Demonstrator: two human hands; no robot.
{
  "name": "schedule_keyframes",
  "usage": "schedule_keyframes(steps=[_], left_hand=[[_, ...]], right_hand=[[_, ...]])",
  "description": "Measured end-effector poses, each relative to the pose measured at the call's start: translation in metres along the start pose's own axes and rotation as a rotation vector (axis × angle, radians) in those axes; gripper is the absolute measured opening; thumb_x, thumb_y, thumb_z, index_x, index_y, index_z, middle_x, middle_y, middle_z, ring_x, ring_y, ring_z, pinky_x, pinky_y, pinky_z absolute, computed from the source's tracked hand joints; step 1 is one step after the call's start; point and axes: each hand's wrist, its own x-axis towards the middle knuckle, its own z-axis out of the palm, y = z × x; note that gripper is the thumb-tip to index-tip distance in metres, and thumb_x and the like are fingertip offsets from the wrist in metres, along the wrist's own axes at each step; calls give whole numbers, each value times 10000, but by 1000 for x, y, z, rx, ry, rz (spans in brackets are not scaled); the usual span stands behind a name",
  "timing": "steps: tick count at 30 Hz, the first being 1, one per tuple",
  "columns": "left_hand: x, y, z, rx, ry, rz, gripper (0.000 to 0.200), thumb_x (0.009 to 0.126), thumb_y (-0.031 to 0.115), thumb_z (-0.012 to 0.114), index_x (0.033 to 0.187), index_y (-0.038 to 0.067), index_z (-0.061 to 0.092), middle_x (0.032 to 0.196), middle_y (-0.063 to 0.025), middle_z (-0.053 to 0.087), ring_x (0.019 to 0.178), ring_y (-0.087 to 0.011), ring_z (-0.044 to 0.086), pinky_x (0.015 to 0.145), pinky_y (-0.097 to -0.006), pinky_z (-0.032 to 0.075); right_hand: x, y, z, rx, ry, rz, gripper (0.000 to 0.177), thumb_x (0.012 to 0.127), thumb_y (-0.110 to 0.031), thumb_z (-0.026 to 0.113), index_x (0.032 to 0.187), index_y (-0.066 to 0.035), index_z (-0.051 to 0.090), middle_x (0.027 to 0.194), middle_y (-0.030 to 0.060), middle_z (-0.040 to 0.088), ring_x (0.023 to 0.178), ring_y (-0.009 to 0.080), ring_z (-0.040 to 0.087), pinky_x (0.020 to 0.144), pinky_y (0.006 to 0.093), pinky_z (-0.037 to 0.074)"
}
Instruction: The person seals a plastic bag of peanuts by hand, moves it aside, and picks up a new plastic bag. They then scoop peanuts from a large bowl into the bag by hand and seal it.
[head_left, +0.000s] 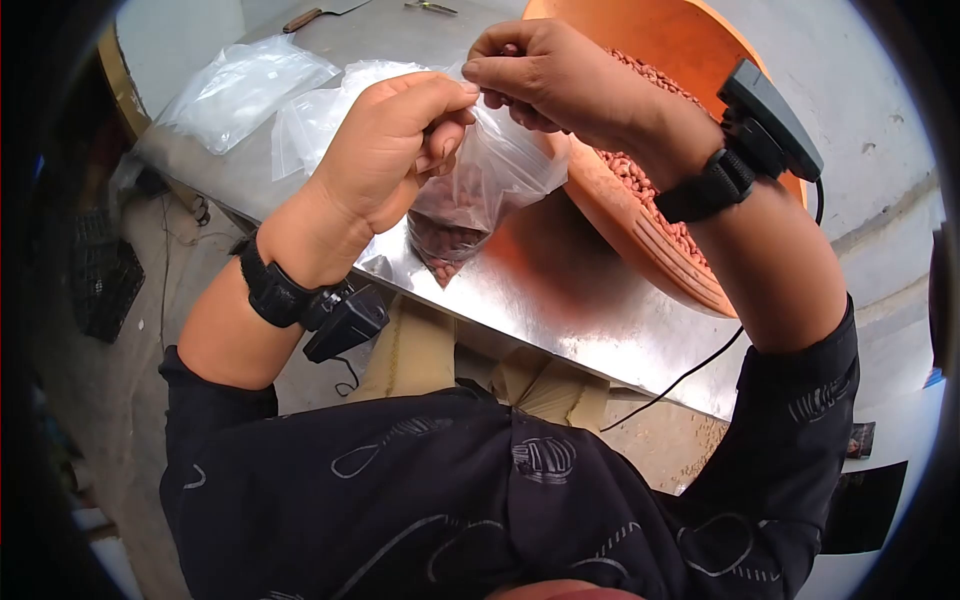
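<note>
A clear plastic bag [500,178] hangs at the near side of the metal table, its lower corner filled with reddish peanuts [445,235]. My left hand [400,135] is closed, pinching the bag's top edge between thumb and fingers. Just to the right, my right hand [560,75] is curled over the bag's mouth, with a few reddish peanuts showing between its fingers. Its fingertips come close to the left thumb; whether they also grip the plastic is hard to see. Beside the bag stands an orange basin [640,225] holding many loose peanuts [640,185], partly hidden by my right forearm.
Flat clear bags [245,90] lie on the metal table [590,325] at the left. A wooden-handled tool [303,19] and a small metal item [431,7] lie at the far edge. A black cable [690,375] runs from my right wrist device past the table's near edge.
</note>
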Motion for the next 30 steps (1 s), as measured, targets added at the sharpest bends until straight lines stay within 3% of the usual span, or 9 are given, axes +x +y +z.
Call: schedule_keyframes(steps=[6, 9, 15, 16, 19, 20, 23, 27, 30], left_hand=[[-3, 6, -6, 51, 27, 2, 172, 872, 156, 551, 730, 62, 528, 521, 17, 451, 434, -53, 325, 474, -218, 294], [-1, 8, -6, 81, 28, 4, 181, 884, 158, 539, 725, 77, 511, 516, 21, 436, 423, -49, 306, 480, -220, 290], [4, 9, -11, 118, 34, 13, 193, 882, 162, 544, 718, 66, 516, 514, 23, 430, 421, -52, 301, 476, -224, 289], [4, 9, -13, 116, 41, 7, 192, 881, 163, 546, 719, 63, 519, 513, 23, 430, 421, -52, 301, 475, -224, 289], [4, 12, -10, 111, 73, -4, 192, 880, 170, 550, 726, 57, 530, 512, 25, 428, 421, -50, 299, 478, -222, 288], [5, 12, -8, 117, 84, -7, 192, 879, 172, 553, 727, 56, 532, 511, 27, 429, 421, -49, 298, 480, -221, 289], [11, 17, -4, 120, 96, 10, 192, 875, 177, 561, 730, 53, 538, 508, 31, 431, 421, -48, 298, 484, -221, 294], [30, 26, -20, 99, 62, 57, 187, 867, 184, 573, 739, 51, 545, 505, 37, 438, 415, -50, 310, 487, -222, 310], [26, 13, -14, 161, 97, -8, 185, 861, 188, 578, 744, 48, 549, 505, 33, 446, 412, -54, 316, 473, -225, 309]], right_hand=[[13, 10, 8, -71, -141, 77, 261, 886, -163, 571, 1049, 39, 607, 790, 28, 596, 693, 77, 552, 632, 212, 458], [6, 11, 1, -153, -196, 5, 204, 818, -147, 553, 902, 13, 647, 675, 28, 535, 603, 101, 493, 543, 244, 432], [-18, 9, -15, 10, -77, -147, 273, 832, -260, 615, 911, -4, 665, 757, 65, 620, 702, 153, 561, 612, 263, 447], [-22, 4, -25, -234, -179, -203, 283, 816, -263, 642, 894, 8, 665, 846, 116, 666, 786, 199, 618, 691, 295, 481], [-38, 9, -20, -511, -216, -341, 248, 798, -216, 648, 875, 19, 659, 826, 133, 667, 791, 202, 636, 715, 307, 486], [-38, 14, -20, -549, -176, -390, 200, 777, -163, 648, 861, 19, 650, 762, 132, 650, 708, 205, 623, 676, 323, 483], [-33, -7, -33, -740, -159, -202, 159, 821, -119, 646, 856, 28, 597, 781, 65, 594, 779, 130, 566, 763, 273, 453], [-31, -12, -36, -786, 97, -507, 140, 821, -112, 610, 837, 25, 585, 778, 96, 601, 710, 170, 575, 701, 293, 460], [-32, 3, -28, -833, -56, -379, 121, 800, -111, 612, 817, 7, 596, 770, 124, 603, 707, 236, 579, 695, 317, 461]])
